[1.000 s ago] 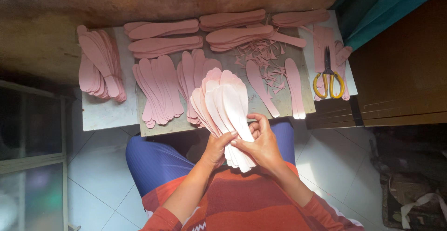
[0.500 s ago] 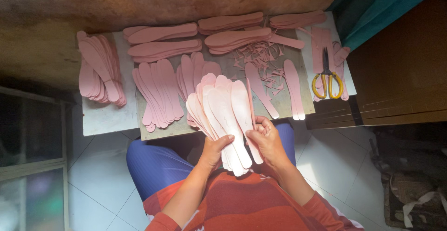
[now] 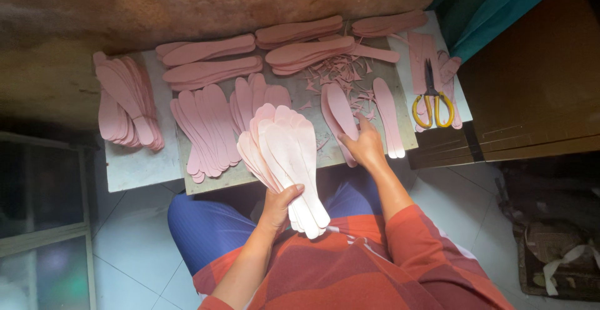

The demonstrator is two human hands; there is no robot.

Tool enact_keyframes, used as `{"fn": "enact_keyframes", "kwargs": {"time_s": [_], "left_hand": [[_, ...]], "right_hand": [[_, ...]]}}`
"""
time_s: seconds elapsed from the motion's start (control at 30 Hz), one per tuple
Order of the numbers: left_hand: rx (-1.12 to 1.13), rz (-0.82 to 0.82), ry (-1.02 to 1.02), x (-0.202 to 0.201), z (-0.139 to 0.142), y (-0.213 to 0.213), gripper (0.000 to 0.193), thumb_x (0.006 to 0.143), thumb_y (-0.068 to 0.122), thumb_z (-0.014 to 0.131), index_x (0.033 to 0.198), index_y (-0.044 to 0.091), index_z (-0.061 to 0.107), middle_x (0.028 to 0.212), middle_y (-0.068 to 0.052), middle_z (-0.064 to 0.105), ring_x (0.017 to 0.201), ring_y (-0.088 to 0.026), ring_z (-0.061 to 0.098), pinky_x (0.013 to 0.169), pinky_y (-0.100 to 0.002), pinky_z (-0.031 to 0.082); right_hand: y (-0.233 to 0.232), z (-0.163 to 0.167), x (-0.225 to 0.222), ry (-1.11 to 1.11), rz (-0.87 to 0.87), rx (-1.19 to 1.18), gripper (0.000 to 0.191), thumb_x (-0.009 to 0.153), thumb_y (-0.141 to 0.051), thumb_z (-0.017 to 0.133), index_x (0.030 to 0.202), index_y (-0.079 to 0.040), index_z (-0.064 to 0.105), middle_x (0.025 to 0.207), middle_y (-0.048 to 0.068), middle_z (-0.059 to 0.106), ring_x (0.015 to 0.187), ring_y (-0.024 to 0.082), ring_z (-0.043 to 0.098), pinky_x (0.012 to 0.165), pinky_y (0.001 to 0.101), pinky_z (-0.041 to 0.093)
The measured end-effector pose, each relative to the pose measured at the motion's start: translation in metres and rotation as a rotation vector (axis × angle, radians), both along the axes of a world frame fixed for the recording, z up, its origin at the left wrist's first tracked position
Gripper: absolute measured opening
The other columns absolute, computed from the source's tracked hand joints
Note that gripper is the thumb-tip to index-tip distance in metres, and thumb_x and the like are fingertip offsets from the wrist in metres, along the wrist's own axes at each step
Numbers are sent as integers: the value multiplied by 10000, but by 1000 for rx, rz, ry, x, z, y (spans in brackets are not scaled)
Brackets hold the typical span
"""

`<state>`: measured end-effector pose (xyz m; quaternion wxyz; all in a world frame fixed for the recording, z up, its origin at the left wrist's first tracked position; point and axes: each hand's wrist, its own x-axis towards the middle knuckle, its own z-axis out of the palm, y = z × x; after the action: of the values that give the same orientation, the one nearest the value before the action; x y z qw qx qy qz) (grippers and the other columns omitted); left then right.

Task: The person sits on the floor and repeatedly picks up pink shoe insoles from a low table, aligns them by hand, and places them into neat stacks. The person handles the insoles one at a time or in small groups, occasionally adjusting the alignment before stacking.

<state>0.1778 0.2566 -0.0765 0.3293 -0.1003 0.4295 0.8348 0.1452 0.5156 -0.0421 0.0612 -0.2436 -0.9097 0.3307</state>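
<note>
My left hand (image 3: pixel 279 205) grips a fanned stack of pale pink sole-shaped cutouts (image 3: pixel 284 154) above my lap, thumb across their lower ends. My right hand (image 3: pixel 364 146) reaches onto the grey work board (image 3: pixel 250 174) and rests on a pair of pink sole cutouts (image 3: pixel 339 111) lying there; fingers curl over their near end. Whether it grips them or only touches them is unclear.
Many stacks of pink sole cutouts (image 3: pixel 209 125) cover the board, with more on the left slab (image 3: pixel 128 100). Pink offcut scraps (image 3: pixel 342 72) lie at the middle back. Yellow-handled scissors (image 3: pixel 431 97) sit at the right. A brown wall is behind, a wooden surface (image 3: pixel 531 85) at right.
My right hand left the fanned stack and moved forward to the cutouts on the board. The left hand now holds the stack alone, slightly lower and left.
</note>
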Motion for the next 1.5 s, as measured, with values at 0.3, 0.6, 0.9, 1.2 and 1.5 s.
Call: {"fn": "enact_keyframes", "kwargs": {"time_s": [0.3, 0.6, 0.9, 1.2, 1.5], "left_hand": [[75, 3, 42, -1, 3, 7, 591, 825, 105, 728, 1363, -42, 531, 1182, -143, 665, 1043, -226, 682, 886, -359, 573], [124, 12, -18, 0, 22, 3, 607, 807, 68, 699, 1374, -31, 504, 1219, -163, 665, 1091, -260, 691, 931, -391, 586], [89, 27, -44, 8, 17, 1, 540, 811, 67, 708, 1314, -60, 560, 1149, -171, 693, 1014, -271, 709, 884, -404, 602], [5, 49, 27, 13, 5, 4, 512, 818, 63, 707, 1289, -92, 580, 1127, -176, 697, 971, -260, 713, 845, -384, 603], [20, 19, -75, 16, 4, 10, 513, 805, 92, 696, 1271, -84, 572, 1049, -178, 693, 904, -276, 715, 788, -406, 617]], "right_hand": [[-66, 35, 58, 80, 207, -679, 709, 754, -146, 889, 1364, -17, 552, 1088, 68, 585, 881, 130, 554, 760, 257, 491], [-93, 38, 75, 57, -155, -1176, 425, 849, -12, 729, 1233, 26, 552, 947, 88, 717, 861, 124, 709, 782, 258, 592], [-90, 38, 85, 89, -77, -1169, 271, 931, -53, 662, 1180, 20, 586, 986, 98, 725, 877, 134, 688, 794, 283, 574], [-82, 38, 93, 90, -100, -1143, 240, 926, -67, 674, 1140, 28, 621, 994, 100, 743, 829, 126, 702, 736, 264, 571], [64, 9, 55, 257, -399, -706, 391, 901, -74, 722, 1230, 75, 572, 926, 134, 707, 671, 169, 696, 545, 260, 565]]}}
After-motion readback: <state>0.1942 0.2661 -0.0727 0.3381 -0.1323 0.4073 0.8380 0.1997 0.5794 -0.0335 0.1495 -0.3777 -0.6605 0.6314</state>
